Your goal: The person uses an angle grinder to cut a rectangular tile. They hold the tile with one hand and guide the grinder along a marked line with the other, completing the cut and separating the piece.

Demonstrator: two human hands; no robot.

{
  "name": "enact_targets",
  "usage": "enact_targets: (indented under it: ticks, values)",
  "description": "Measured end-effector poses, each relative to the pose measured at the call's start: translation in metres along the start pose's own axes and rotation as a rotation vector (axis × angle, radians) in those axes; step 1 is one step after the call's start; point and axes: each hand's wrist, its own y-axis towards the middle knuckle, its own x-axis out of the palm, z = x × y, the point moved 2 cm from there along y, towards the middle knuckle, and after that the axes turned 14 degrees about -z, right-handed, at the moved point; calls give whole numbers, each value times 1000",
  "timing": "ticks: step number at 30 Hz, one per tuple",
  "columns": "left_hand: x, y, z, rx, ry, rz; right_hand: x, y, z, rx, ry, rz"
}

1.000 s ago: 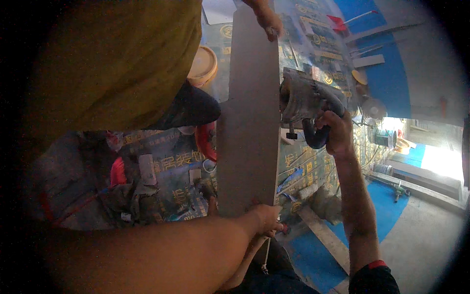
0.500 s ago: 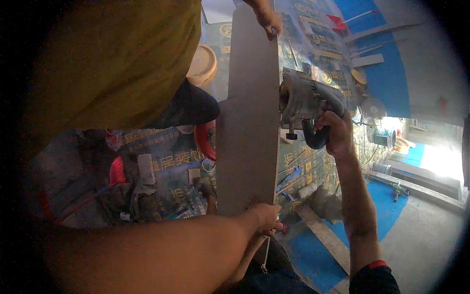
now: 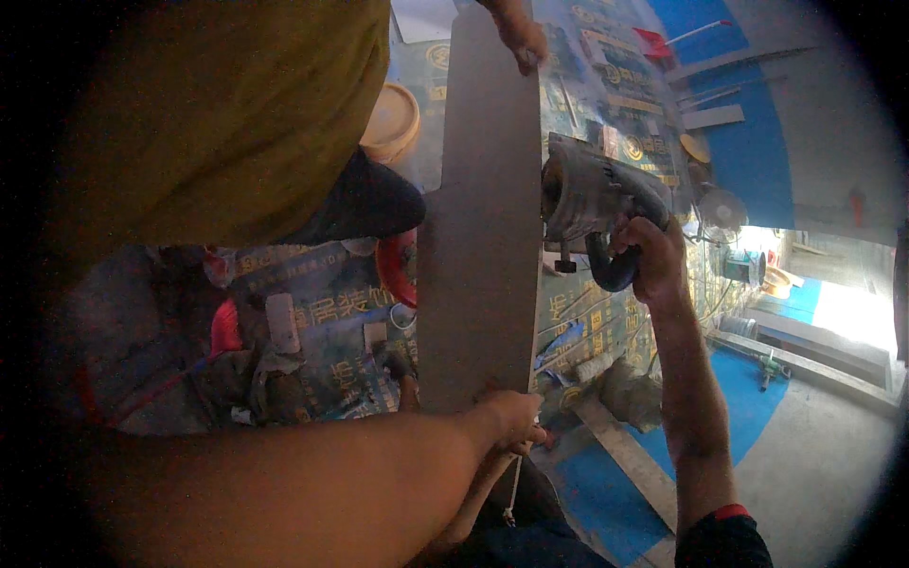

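Note:
A long pale board (image 3: 481,246) with a notched left side runs up the middle. At its lower end my left hand (image 3: 509,417) is closed on the edge, the forearm crossing from lower left; another bare limb is partly hidden beneath it. Right of the board, my right hand (image 3: 656,254) grips the curved black handle of a dusty grey power tool (image 3: 578,194), whose front is against or very near the board's right edge. A co-worker's hand (image 3: 519,40) holds the board's upper right edge.
The co-worker's olive shirt (image 3: 218,114) and dark-clothed knee fill the upper left. Around are a round tan lid (image 3: 391,118), a red curved object (image 3: 396,265), a printed protective sheet (image 3: 331,303), buckets (image 3: 746,267), a fan (image 3: 721,213), a plank (image 3: 620,454) and a green tool (image 3: 772,367).
Very little differs. My left forearm has shifted slightly upward in the picture, while the board, the power tool and my right hand stay almost where they were.

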Motion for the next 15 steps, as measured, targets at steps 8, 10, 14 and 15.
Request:
enact_targets:
  ticks: [8,10,14,15]
  values:
    - [-1,-8,-2,-6,96,24,14,4,-6,57,84,82]
    - [-3,-8,5,20,30,-23,7,-1,-5,71,61,92]
    - [-19,-44,20,13,-148,-113,12,-2,-7,80,45,83]
    - [-20,-41,25,13,-120,-106,11,-4,-12,84,26,94]
